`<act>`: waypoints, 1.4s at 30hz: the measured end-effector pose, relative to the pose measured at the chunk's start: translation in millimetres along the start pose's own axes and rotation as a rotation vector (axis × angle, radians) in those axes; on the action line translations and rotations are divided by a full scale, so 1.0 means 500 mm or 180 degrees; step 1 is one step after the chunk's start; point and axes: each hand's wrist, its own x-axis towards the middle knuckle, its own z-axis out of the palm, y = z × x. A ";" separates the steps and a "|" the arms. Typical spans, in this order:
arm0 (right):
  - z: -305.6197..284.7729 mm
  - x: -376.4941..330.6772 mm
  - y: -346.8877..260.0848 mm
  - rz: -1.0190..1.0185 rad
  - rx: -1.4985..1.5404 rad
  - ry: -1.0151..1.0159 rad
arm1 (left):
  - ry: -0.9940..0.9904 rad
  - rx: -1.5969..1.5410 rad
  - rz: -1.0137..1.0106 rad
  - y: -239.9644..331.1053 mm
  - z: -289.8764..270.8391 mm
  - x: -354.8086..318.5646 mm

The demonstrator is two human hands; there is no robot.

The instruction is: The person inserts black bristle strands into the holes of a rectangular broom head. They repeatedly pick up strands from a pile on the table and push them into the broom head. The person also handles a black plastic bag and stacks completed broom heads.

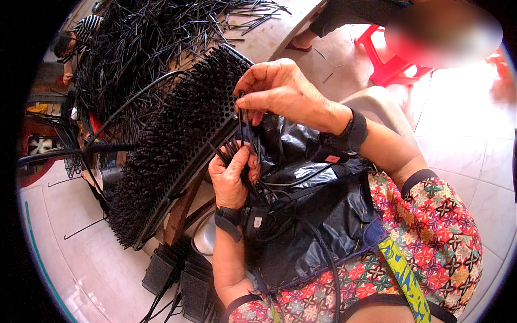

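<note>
My left hand (231, 175) is closed round a bundle of thin black rods (230, 151), their ends sticking out above the thumb. Above it, my right hand (285, 94) pinches a thin black rod (241, 121) between thumb and fingers. Its fingertips are at the near right edge of a long perforated board (222, 116). Upright black rods (156, 145) fill most of the board's holes densely; a strip of bare holes shows along the side close to my hands. Black bands with small boxes and cables are on both my wrists.
A large heap of loose black rods (145, 43) lies beyond the board. Black flat blocks (196, 285) hang or stand at lower left. A red plastic stool (377, 59) stands at upper right near another person. Someone else is at far left. Black sheeting (323, 215) covers my lap.
</note>
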 end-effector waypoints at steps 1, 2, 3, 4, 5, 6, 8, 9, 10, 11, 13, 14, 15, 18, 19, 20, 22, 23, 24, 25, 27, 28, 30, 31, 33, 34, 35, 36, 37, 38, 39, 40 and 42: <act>-0.004 0.002 -0.001 0.0065 0.0088 0.0022 | -0.0006 0.0008 0.0010 -0.001 0.000 0.001; -0.008 0.005 -0.005 -0.0056 0.0065 0.0129 | -0.0010 0.0014 0.0028 0.000 0.001 0.002; -0.011 0.007 -0.009 -0.0178 0.0041 0.0237 | -0.0009 -0.0027 0.0009 0.001 0.001 0.003; -0.013 0.011 -0.014 -0.0300 0.0017 0.0344 | -0.0009 -0.0068 -0.0011 0.001 0.001 0.004; -0.012 0.019 -0.019 -0.0495 -0.0072 0.0530 | 0.0021 -0.0094 -0.0026 0.002 -0.002 0.000; -0.011 0.039 -0.003 -0.0923 -0.0027 0.0692 | 0.0036 -0.0046 0.0008 0.001 -0.007 -0.001; -0.007 0.057 -0.005 -0.1378 -0.0238 0.0724 | 0.0013 0.0033 0.0059 -0.006 -0.016 0.003; -0.009 0.066 0.000 -0.1600 -0.0474 0.0723 | -0.0004 0.0032 0.0062 -0.007 -0.015 0.005; -0.009 0.075 0.010 -0.1819 -0.0710 0.0720 | -0.0020 0.0034 0.0066 -0.008 -0.013 0.007; -0.006 0.082 0.015 -0.2034 -0.0923 0.0704 | -0.0013 0.0046 0.0072 -0.009 -0.013 0.007; 0.000 0.085 0.018 -0.2039 -0.1019 0.0594 | -0.0039 0.0036 0.0086 -0.011 -0.014 0.010; 0.005 0.086 0.019 -0.2042 -0.1048 0.0531 | -0.0033 0.0039 0.0097 -0.011 -0.016 0.008; 0.005 0.092 0.023 -0.2151 -0.1227 0.0467 | -0.0017 0.0028 0.0085 -0.010 -0.017 0.006; 0.007 0.093 0.022 -0.2238 -0.1625 0.0336 | 0.0007 -0.0008 0.0056 -0.008 -0.016 0.005; 0.006 0.093 0.023 -0.2234 -0.1656 0.0299 | 0.0019 -0.0005 0.0055 -0.008 -0.016 0.006; 0.003 0.092 0.024 -0.2235 -0.1683 0.0264 | 0.0032 0.0003 0.0057 -0.008 -0.015 0.006; 0.000 0.091 0.025 -0.2219 -0.1723 0.0217 | 0.0075 0.0033 0.0033 -0.008 -0.013 0.007; 0.000 0.092 0.025 -0.2206 -0.1731 0.0205 | 0.0100 0.0051 0.0023 -0.007 -0.013 0.008; -0.001 0.092 0.026 -0.2193 -0.1740 0.0194 | 0.0109 0.0039 0.0032 -0.008 -0.013 0.008; -0.002 0.093 0.028 -0.2178 -0.1707 0.0113 | 0.0119 0.0026 0.0039 -0.009 -0.013 0.008; -0.004 0.094 0.031 -0.2157 -0.1640 -0.0042 | 0.0113 0.0013 0.0052 -0.008 -0.014 0.007; -0.003 0.095 0.029 -0.2141 -0.1741 -0.0008 | 0.0102 0.0011 0.0053 -0.007 -0.016 0.006; -0.001 0.096 0.031 -0.2089 -0.1943 0.0064 | 0.0120 -0.0009 0.0023 -0.009 -0.018 0.006; 0.004 0.098 0.030 -0.2178 -0.2137 0.0068 | 0.0150 -0.0023 0.0000 -0.009 -0.019 0.006; 0.013 0.110 0.031 -0.2441 -0.2414 0.0052 | 0.0134 -0.0042 -0.0027 -0.009 -0.014 0.008; 0.017 0.113 0.028 -0.2543 -0.2510 0.0028 | 0.0106 -0.0047 -0.0024 -0.010 -0.012 0.009; 0.025 0.114 0.021 -0.2535 -0.2902 -0.0015 | 0.0104 -0.0047 -0.0020 -0.009 -0.013 0.007; 0.030 0.115 0.013 -0.2519 -0.3294 -0.0059 | 0.0100 -0.0058 -0.0031 -0.008 -0.015 0.006; 0.035 0.119 0.007 -0.2441 -0.3461 -0.0113 | 0.0096 -0.0069 -0.0042 -0.008 -0.017 0.006; 0.040 0.125 0.002 -0.2363 -0.3628 -0.0170 | 0.0091 -0.0081 -0.0050 -0.007 -0.018 0.007; 0.044 0.130 -0.001 -0.2284 -0.3794 -0.0227 | 0.0119 -0.0055 -0.0052 -0.007 -0.019 0.006; 0.046 0.134 -0.001 -0.2356 -0.3788 -0.0216 | 0.0148 -0.0029 -0.0054 -0.007 -0.019 0.005; 0.043 0.140 -0.009 -0.2488 -0.3832 -0.0184 | 0.0124 -0.0033 -0.0044 -0.010 -0.016 0.009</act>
